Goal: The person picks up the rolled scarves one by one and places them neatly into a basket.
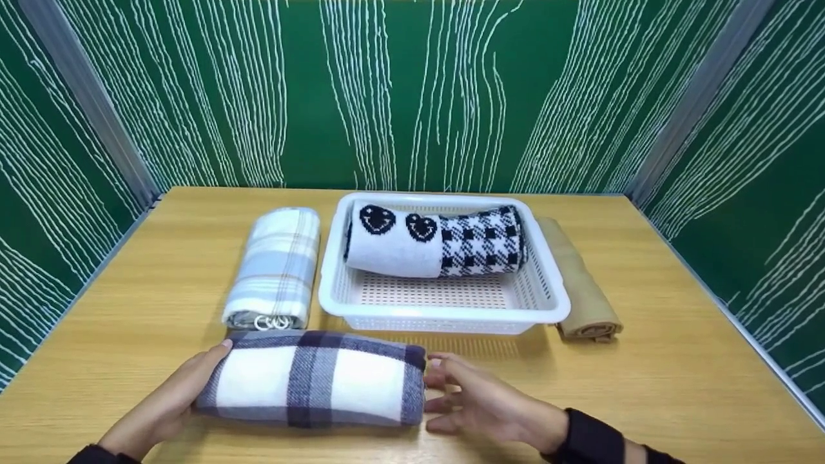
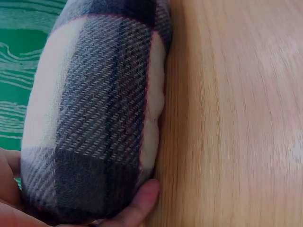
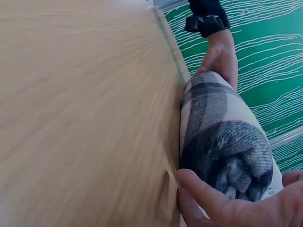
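A rolled plaid scarf [image 1: 316,380] in white, grey and dark purple lies crosswise at the front of the table. My left hand [image 1: 171,390] grips its left end, thumb on top; the left wrist view shows a finger [image 2: 142,201] wrapped around the lower end. At the other end, my right hand [image 1: 480,399] has its fingers spread, tips right at the scarf's edge. The coiled end [image 3: 236,175] of the roll faces that hand in the right wrist view.
Behind the scarf stands a white plastic basket [image 1: 445,316] holding a black-and-white knit roll [image 1: 393,248] with heart faces. A light-blue striped roll [image 1: 274,264] lies left of the basket, a tan roll [image 1: 586,290] right of it. Green walls [image 1: 445,96] enclose the table [image 1: 696,374].
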A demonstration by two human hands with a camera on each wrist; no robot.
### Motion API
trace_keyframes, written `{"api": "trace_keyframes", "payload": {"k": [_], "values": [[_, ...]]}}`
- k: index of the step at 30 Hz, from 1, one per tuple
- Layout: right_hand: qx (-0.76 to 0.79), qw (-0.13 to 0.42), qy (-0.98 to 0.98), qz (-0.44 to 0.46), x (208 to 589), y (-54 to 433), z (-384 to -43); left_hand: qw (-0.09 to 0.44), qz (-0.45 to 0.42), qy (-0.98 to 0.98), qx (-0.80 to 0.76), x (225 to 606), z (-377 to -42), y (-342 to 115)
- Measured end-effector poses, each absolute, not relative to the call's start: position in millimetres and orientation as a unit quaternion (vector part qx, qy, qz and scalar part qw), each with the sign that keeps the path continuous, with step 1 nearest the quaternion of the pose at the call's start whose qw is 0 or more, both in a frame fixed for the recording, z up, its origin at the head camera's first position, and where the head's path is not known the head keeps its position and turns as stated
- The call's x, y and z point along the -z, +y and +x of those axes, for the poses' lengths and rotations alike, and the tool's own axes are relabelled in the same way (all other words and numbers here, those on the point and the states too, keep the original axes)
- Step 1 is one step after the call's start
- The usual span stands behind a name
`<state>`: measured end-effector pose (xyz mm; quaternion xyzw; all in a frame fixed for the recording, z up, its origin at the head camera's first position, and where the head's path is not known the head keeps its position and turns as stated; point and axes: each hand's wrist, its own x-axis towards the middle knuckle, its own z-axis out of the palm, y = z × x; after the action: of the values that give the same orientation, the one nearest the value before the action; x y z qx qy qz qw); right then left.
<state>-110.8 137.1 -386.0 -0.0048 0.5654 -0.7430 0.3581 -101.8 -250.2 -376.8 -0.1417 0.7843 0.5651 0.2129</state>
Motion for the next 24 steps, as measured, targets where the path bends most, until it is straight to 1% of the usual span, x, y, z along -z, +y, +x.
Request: {"api": "trace_keyframes", "payload": {"k": [5, 8, 16, 24], "values": [[0.749, 0.358, 0.557, 0.008, 384.3, 124.3, -115.0, 0.225, -0.117, 0.769, -0.587, 380.8, -104.6, -248.0], [0.749, 0.356, 0.558, 0.009, 383.5, 117.2, -115.9, 0.228, -0.119, 0.754, -0.605, 384.7, -105.2, -248.6], [0.762, 0.337, 0.552, 0.034, 384.6, 104.1, -116.3, 0.190, -0.156, 0.716, -0.653, 392.4, -107.3, -252.6], [0.773, 0.317, 0.546, 0.056, 391.4, 102.5, -111.8, 0.197, -0.162, 0.674, -0.694, 393.0, -99.1, -250.6]]}}
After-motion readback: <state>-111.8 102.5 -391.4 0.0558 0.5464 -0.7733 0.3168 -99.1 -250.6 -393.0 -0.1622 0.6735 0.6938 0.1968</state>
